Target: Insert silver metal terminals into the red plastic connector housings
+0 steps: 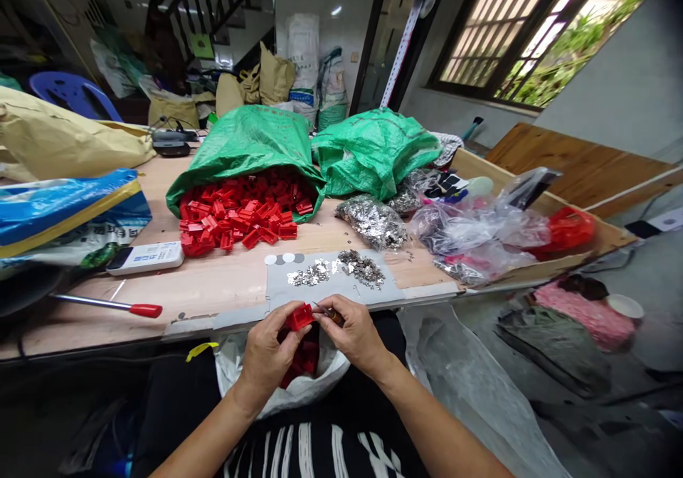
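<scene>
My left hand (267, 346) is closed on a small red plastic housing (300, 317), pinched between thumb and fingers. In my right hand (355, 332) is a thin pointed tool (335, 316) with a brownish handle, its tip beside the housing; its exact kind is unclear. Below both hands a white bag (328, 382) lies open on my lap, with more red pieces (303, 364) inside. Just beyond my hands, small flat silvery metal pieces (312, 272) and a darker metal heap (363, 268) rest on a grey sheet (282, 293).
A green woven sack (250, 136) spills red housings (240, 215) onto the table. Beside it lie another green sack (373, 147) and a clear bag of metal pieces (371, 220). A red-tipped lever (144, 310) juts in from the left, near a white scale (146, 257). A wooden tray (602, 232) holds plastic bags.
</scene>
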Tool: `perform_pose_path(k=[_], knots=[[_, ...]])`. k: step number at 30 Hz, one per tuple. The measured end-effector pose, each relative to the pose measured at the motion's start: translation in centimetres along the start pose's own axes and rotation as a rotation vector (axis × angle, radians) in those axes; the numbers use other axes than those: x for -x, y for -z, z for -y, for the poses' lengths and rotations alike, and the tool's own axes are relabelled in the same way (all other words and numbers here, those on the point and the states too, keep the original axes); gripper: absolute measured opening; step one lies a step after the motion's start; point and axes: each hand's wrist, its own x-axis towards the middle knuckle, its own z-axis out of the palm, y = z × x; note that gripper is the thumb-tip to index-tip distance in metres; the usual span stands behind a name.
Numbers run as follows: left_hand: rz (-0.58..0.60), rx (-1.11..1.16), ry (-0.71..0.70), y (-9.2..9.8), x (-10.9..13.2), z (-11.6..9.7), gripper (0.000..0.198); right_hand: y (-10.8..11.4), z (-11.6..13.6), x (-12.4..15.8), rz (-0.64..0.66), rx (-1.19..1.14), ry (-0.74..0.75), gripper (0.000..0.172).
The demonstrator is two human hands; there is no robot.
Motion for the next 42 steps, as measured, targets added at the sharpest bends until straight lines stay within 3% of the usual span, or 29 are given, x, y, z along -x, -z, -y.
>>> perform_pose_path(k=[6, 12, 18, 23, 25, 42], knots=[[0.013, 0.026, -0.022, 0.0, 0.1, -0.6, 0.035, -0.3, 0.0, 0.1, 0.027, 0.041, 0.044, 0.007], [0.033, -0.071, -0.115, -0.1, 0.3, 0.1, 0.033, -0.4, 0.1, 0.1, 0.02, 0.048, 0.059, 0.007], [0.091, 0.063, 0.069, 0.0, 0.3, 0.4, 0.034, -0.3, 0.1, 0.1, -0.053, -0.031, -0.028, 0.005], [0.244, 0.493, 0.385, -0.4, 0.5, 0.0, 0.028, -0.3, 0.1, 0.6, -0.082, -0.112, -0.107, 0.01], [0.253, 0.614, 0.453, -0.7, 0.6, -0.1, 0.022, -0.4, 0.2, 0.8, -0.083, -0.121, -0.105, 0.009], [0.195, 0.744, 0.49, -1.5, 0.7, 0.0, 0.024, -1.3, 0.0, 1.5, -0.046, -0.187, -0.121, 0.01]])
